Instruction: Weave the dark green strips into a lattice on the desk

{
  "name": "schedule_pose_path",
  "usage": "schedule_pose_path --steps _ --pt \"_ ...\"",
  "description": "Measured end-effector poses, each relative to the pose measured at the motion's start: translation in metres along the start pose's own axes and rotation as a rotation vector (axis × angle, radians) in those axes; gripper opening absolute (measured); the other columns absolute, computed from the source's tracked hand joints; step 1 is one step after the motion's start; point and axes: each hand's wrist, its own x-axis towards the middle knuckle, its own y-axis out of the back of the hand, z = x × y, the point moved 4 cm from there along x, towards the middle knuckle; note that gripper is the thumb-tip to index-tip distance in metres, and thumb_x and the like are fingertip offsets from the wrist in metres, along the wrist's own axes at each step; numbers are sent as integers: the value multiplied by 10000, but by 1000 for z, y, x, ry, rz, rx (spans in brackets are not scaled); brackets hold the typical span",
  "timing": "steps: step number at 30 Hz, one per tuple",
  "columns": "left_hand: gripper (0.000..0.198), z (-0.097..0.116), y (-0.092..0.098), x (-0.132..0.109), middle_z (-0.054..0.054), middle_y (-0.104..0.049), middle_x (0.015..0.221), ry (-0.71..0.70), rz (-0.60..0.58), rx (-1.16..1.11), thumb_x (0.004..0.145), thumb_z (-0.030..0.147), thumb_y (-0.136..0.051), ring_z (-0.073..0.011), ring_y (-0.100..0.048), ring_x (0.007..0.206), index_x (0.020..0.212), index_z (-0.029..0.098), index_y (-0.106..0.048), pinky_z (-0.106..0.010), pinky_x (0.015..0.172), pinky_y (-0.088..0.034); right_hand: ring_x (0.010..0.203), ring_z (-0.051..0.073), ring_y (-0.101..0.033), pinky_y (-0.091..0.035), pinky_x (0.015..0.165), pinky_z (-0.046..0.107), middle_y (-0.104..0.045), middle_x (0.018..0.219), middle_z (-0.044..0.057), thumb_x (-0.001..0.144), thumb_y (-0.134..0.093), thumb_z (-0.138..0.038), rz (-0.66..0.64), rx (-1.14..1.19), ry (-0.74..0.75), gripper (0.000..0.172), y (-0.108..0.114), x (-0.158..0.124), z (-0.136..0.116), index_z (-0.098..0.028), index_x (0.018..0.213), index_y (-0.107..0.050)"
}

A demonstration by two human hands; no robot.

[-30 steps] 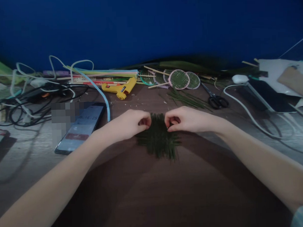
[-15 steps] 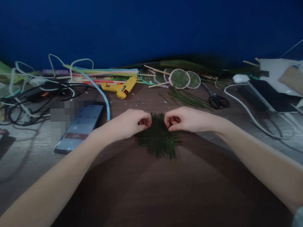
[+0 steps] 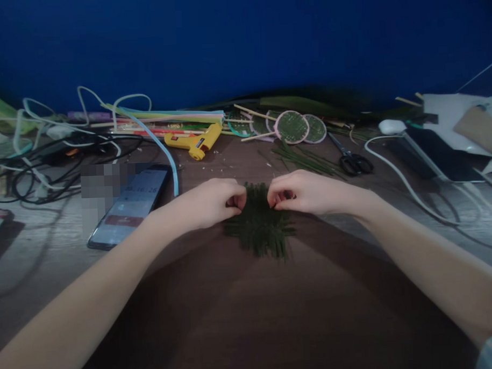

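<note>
A dark green piece of woven leaf strips (image 3: 261, 224) lies on the brown table, its loose strip ends sticking out around it. At its left edge, my left hand (image 3: 218, 202) is closed in a pinch on the leaf weave. My right hand (image 3: 297, 192) pinches the opposite edge, thumb against curled fingers. The fingertips hide exactly which strips they hold. Behind my right hand lies a bundle of loose green leaf strips (image 3: 305, 160).
Along the back lie a yellow glue gun (image 3: 196, 142), round woven fans (image 3: 292, 127) with stick handles and black scissors (image 3: 354, 162). A phone (image 3: 129, 210) and tangled cables (image 3: 31, 170) are at left. Another dark device (image 3: 442, 153) with white cables sits at right.
Both hands stay almost in place, still pinching the leaf weave. The right hand has risen very slightly.
</note>
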Motion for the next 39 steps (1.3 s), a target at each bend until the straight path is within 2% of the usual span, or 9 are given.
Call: schedule_pose_path --steps 7,13,23,39 --pt "83 4 1 -1 13 -537 780 -21 -19 21 734 165 -506 -117 -502 687 748 197 -582 -232 606 -336 679 117 -507 -359 620 242 -566 756 16 765 -543 -164 -25 -19 58 63 0 -1 -4 -163 721 -589" --pt "71 5 -1 -1 2 -529 822 -28 -77 30 748 249 -552 -138 -508 743 761 211 -611 -244 633 -343 695 125 -510 -366 634 250 -551 766 22 776 -558 -194 -32 -53 84 71 -3 -1 -3 -163 719 -587" --pt "74 5 -3 -2 -2 -526 825 -80 -70 60 746 251 -552 -157 -518 800 778 208 -603 -253 651 -347 718 142 -524 -344 634 259 -580 750 30 797 -541 -165 -46 -141 98 103 -3 -1 -14 -162 701 -578" --pt "85 8 -4 0 -4 -536 805 -86 -56 27 724 206 -512 -151 -516 791 738 195 -595 -251 676 -352 673 135 -519 -337 614 257 -596 728 25 798 -535 -199 -40 -146 94 107 -3 -1 -11 -168 720 -603"
